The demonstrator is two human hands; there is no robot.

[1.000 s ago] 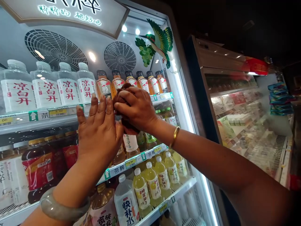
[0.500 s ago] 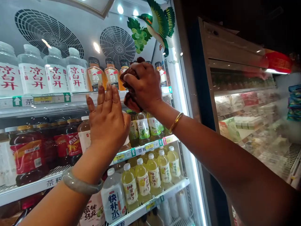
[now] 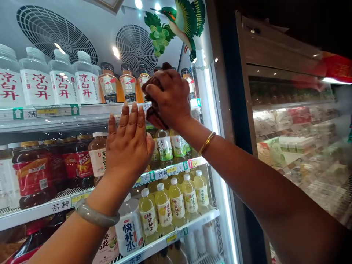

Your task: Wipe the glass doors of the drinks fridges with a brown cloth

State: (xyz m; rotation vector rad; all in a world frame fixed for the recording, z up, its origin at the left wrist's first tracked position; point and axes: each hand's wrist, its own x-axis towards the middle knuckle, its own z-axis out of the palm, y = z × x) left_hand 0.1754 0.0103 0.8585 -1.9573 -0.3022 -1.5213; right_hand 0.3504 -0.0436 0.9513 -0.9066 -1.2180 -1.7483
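My left hand (image 3: 128, 145) lies flat against the glass door of a drinks fridge, its fingers stretched upward and holding nothing. Higher up and to the right, my right hand (image 3: 171, 96) is closed over a bunched dark brown cloth (image 3: 155, 116) pressed to the glass. Parts of the cloth stick out beyond the fingers; the rest is hidden under the palm. A green bird sticker (image 3: 183, 22) with grapes is on the glass just above that hand. Bottles of orange drink (image 3: 128, 84) stand behind the glass near both hands.
Inside the fridge, shelves hold large water bottles (image 3: 86, 80), dark red drinks (image 3: 31, 172) and yellow bottles (image 3: 177, 198). A bright light strip (image 3: 227, 209) runs along the door's right edge. Farther right stands another chilled display (image 3: 291, 139) with packaged goods.
The view has shifted slightly, and the left hand sits a little lower and more to the right over the shelves. The right hand and cloth stay in nearly the same spot.
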